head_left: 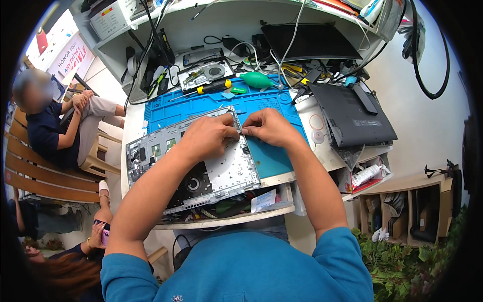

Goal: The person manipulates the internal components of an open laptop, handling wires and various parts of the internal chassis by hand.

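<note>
A silver-and-black laptop casing [231, 166] lies tilted across a blue repair mat [271, 156] near the desk's front. My left hand [211, 133] rests over its upper right part, fingers curled and pinched at the edge. My right hand [266, 126] meets that edge from the right, thumb and index finger pressed together beside the left fingers. What the two pinches hold is too small and hidden to make out. Just behind them lie a yellow-and-black screwdriver [211, 87] and a green air blower [254, 79].
A closed dark laptop [354, 128] sits on the right, an opened device [198, 76] and a black screen [307, 40] at the back, among cables. An open drawer [287, 204] is below the desk edge. People [60, 131] sit on the left; cubbies [402, 211] stand lower right.
</note>
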Demonstrator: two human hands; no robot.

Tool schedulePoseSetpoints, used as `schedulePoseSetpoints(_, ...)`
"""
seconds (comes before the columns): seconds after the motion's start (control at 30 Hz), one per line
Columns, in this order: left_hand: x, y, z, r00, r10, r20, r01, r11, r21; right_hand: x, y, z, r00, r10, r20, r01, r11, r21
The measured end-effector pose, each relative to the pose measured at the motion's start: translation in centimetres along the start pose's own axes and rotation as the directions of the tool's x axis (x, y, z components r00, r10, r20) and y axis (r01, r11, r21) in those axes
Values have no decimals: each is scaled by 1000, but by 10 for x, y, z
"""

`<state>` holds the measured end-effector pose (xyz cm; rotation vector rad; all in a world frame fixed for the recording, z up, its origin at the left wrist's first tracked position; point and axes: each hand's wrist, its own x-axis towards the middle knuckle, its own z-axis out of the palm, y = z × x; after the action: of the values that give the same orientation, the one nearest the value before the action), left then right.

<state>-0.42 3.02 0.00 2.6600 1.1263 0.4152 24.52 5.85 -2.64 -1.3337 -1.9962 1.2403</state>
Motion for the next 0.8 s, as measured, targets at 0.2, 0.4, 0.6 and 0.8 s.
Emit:
schedulePoseSetpoints(0.2,4,-8,-5,995,97,14,-97,995,31,3,-1,-2,999,30,17,-30,1000,4)
schedulePoseSetpoints(0.4,-2,0,-5,999,28,15,-29,998,56,4,0,-3,999,41,27,-42,999,10)
schedulePoseSetpoints(0.6,-7,25,6,970,-238,-46,236,970,-53,5,2,-2,999,25,26,-25,1000,2)
schedulePoseSetpoints(0.8,-13,45,4,930,-356,-94,350,934,-74,4,3,-2,1000,26,12,-26,1000,-8)
